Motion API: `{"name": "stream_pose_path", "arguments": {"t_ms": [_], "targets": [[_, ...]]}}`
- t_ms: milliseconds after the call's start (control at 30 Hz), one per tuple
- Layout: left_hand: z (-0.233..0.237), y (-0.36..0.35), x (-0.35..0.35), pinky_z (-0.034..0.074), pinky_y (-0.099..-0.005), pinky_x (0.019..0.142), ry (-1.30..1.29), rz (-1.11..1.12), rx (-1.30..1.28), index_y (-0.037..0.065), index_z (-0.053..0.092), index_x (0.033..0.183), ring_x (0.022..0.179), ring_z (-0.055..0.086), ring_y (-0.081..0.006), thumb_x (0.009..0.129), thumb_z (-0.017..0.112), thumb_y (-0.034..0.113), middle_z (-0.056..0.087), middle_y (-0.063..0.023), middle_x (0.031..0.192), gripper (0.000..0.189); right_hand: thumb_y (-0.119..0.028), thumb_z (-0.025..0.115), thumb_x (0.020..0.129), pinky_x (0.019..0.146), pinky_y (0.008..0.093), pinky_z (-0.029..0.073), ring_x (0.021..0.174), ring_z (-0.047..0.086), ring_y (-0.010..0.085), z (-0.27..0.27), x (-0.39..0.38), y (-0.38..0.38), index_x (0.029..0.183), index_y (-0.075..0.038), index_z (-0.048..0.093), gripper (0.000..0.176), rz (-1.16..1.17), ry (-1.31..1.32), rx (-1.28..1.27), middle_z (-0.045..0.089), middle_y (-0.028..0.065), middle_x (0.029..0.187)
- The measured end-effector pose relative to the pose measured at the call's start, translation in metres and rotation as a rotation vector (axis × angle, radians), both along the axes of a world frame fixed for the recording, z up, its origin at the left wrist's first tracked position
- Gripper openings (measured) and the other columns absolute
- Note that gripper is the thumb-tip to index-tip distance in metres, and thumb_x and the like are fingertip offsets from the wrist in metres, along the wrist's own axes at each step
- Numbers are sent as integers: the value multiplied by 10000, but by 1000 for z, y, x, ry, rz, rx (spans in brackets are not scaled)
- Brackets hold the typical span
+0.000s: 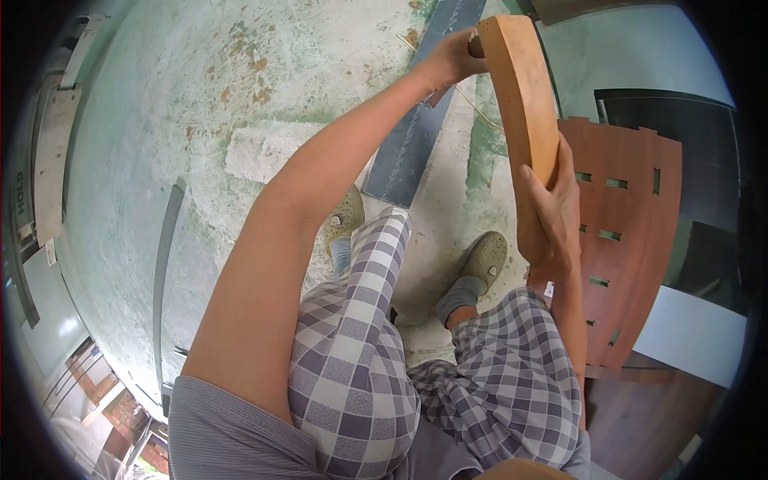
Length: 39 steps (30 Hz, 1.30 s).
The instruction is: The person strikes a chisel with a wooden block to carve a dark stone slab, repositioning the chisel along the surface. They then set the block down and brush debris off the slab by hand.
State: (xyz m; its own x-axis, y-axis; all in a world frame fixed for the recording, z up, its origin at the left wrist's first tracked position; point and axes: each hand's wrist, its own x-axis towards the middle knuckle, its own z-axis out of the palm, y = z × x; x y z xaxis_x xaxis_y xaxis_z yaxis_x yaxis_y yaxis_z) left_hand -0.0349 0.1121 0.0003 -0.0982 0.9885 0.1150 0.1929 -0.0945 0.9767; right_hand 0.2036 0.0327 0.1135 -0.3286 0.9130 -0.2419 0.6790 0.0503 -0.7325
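A thick, curved piece of light wood is held up at a tilt in front of me, off the floor. At its far upper end, my left hand is closed against the side edge, with the fingertips partly hidden behind the wood. My right hand grips the lower part, thumb on the near face and fingers around the right side. Beneath the left hand, a long dark grey board lies on the floor, scuffed with pale marks.
A reddish-brown slotted panel is at the right, near dark sheets and a pale board. A thin dark strip lies on the stained floor at left. My clog-shod feet stand below the wood.
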Motion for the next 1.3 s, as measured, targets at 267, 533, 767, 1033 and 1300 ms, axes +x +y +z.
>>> {"name": "stream_pose_path", "arguments": {"t_ms": [267, 533, 767, 1033, 1300], "targets": [[5, -31, -12, 438, -385, 862, -169, 366, 18, 8, 472, 1224, 992, 556, -290, 782, 674, 206, 519, -197, 1187, 524, -276, 621, 750, 913, 361, 424, 1087, 523, 269, -5, 29, -10, 1358, -63, 349, 700, -70, 148, 62, 497, 173, 1223], [-13, -45, -10, 462, -373, 773, 112, 411, 123, 0, 450, 1089, 829, 585, -285, 770, 649, 249, 578, -160, 893, 451, -304, 657, 737, 946, 350, 395, 1089, 520, 251, 26, 10, -1, 1347, -14, 348, 742, 45, 249, 141, 502, 169, 1214], [8, -68, -2, 475, -360, 765, -3, 387, 98, -1, 446, 1038, 865, 615, -276, 815, 645, 190, 608, -180, 929, 355, -341, 694, 685, 917, 361, 424, 1080, 552, 274, 67, -29, 26, 1333, -26, 371, 790, 244, 323, 343, 543, 194, 1204], [14, -71, 3, 487, -353, 726, 64, 452, 129, 6, 443, 1052, 841, 637, -238, 827, 638, 152, 631, -148, 921, 332, -353, 656, 697, 881, 396, 450, 1027, 582, 338, 74, -27, 21, 1338, -73, 373, 755, 300, -72, 246, 580, 227, 1125], [21, -74, 4, 496, -360, 718, 12, 465, 29, 8, 418, 1098, 830, 641, -260, 816, 652, 181, 631, -156, 918, 405, -281, 650, 720, 867, 400, 446, 1016, 575, 368, 51, -34, 16, 1317, -97, 394, 675, 317, -144, 123, 590, 220, 1097]]}}
